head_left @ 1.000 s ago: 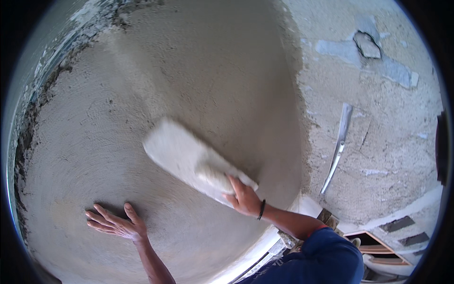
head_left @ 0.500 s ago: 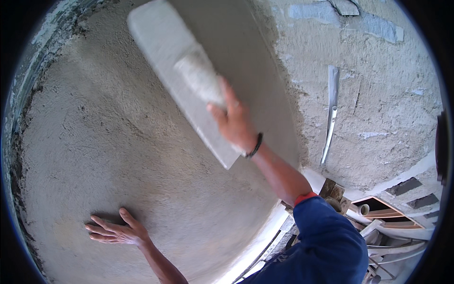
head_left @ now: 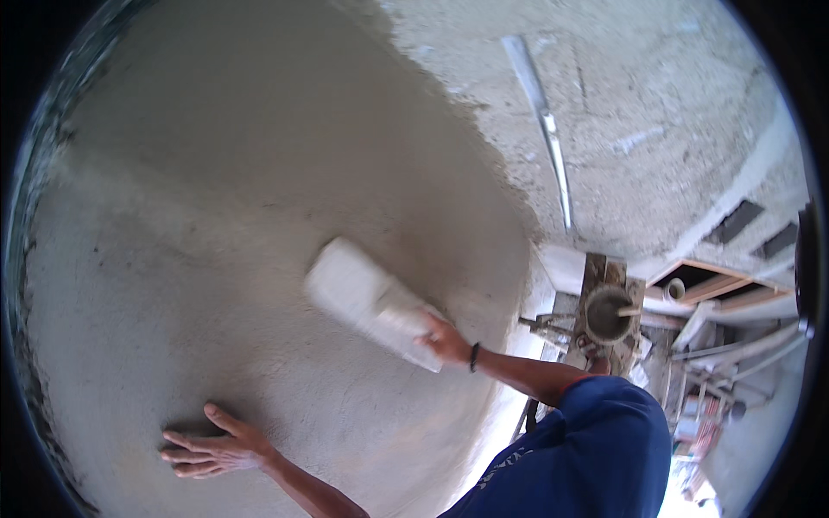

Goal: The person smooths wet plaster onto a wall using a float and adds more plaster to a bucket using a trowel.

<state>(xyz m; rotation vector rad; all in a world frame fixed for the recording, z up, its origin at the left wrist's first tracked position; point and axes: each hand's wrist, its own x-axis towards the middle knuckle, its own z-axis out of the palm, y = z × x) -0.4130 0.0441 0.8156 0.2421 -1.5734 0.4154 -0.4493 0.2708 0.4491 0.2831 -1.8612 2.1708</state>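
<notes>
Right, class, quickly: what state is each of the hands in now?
Left hand: open, spread over the grey plastered wall.
Right hand: closed, holding the long pale-grey rectangular float.

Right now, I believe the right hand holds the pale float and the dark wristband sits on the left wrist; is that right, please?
Not quite: the head view shows the dark wristband on the right wrist, not the left. The right hand does hold the pale float.

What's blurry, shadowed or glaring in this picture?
Head view throughout: the long pale flat float in the bare right hand looks blurred; a soft shadow lies beside the bare left hand on grey plaster; white glare borders the blue fabric shirt.
</notes>
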